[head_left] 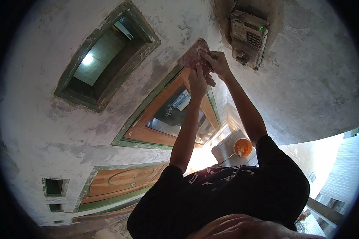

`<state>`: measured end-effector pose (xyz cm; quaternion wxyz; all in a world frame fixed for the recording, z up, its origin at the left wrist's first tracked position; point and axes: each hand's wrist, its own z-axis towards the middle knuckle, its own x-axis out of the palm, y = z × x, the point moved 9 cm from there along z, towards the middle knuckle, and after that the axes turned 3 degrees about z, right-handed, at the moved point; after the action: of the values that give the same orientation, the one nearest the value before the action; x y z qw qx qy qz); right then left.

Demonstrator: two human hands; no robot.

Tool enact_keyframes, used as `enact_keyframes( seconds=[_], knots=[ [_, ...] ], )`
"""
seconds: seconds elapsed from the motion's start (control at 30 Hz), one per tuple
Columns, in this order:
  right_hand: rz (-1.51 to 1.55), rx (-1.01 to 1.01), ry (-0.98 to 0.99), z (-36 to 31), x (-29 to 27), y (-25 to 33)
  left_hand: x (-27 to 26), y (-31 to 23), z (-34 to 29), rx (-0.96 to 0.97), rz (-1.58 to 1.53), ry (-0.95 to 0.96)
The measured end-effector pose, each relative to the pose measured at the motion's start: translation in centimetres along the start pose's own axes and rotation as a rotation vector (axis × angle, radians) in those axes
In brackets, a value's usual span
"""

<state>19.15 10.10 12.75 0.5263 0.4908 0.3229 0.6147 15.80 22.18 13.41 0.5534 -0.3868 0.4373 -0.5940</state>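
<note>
Up by the wall above a wood-framed window, both my hands grip a dusty reddish-brown sheet of sandpaper (190, 57). My left hand (197, 83) pinches its lower edge, thumb on top. To the right, my right hand (219, 65) closes on the sheet's right side, its thumb pressed over the face. The sheet seems to lie at the patchy grey-white wall (169, 36), but I cannot tell whether it touches. Both forearms reach upward from dark short sleeves.
A keypad meter box (249, 39) hangs on the wall to the right. Left is a green-framed opening (64, 93); below my hands, a wooden window (147, 123). An orange bucket (249, 148) stands far below, and a panelled wooden door (103, 185) is lower left.
</note>
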Motion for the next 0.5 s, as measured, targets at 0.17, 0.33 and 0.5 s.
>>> enact_keyframes(
  seconds=[0.17,0.33,0.5],
  knots=[
    [0.008,0.006,0.005,0.4,-0.3,-0.9,0.5,2.5,0.4,-0.120,-0.159,0.090],
    [0.016,0.025,0.012,0.9,-1.2,-1.8,1.0,3.6,0.6,-0.132,-0.175,0.109],
    [0.008,-0.026,0.043,0.7,-0.7,-1.4,0.9,4.2,0.6,-0.174,-0.196,0.088]
  ],
)
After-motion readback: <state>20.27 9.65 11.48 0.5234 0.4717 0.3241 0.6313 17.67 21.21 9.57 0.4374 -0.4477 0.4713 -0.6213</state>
